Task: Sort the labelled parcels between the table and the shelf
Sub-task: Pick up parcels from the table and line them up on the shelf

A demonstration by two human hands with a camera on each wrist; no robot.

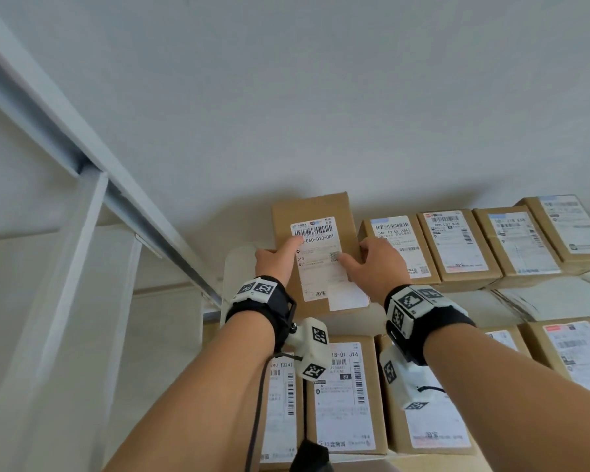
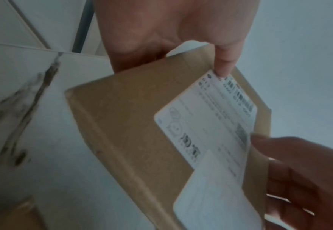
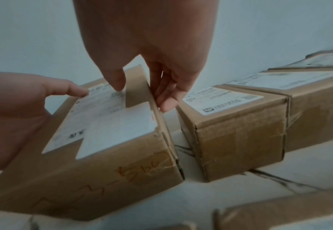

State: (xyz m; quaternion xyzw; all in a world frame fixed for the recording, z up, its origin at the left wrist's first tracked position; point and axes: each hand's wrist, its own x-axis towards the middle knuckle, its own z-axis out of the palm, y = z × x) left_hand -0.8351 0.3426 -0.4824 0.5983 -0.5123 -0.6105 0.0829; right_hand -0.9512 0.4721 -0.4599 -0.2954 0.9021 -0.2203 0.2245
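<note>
A brown cardboard parcel (image 1: 315, 209) with a white shipping label (image 1: 317, 253) is at the left end of the upper row, held between both hands. My left hand (image 1: 278, 255) grips its left side, thumb (image 2: 225, 62) pressed on the label's top corner. My right hand (image 1: 361, 257) grips its right side, with the thumb on the label and the fingers (image 3: 166, 96) down in the narrow gap to the neighbouring parcel (image 3: 238, 127). Orange handwriting marks the parcel's near face (image 3: 122, 175). I cannot tell whether its base touches the surface.
Several labelled parcels (image 1: 457, 247) stand in a row to the right on the white marbled surface (image 1: 532, 301). A lower row of parcels (image 1: 348, 396) sits under my forearms. A white metal frame (image 1: 82, 158) runs diagonally at the left, with the wall behind.
</note>
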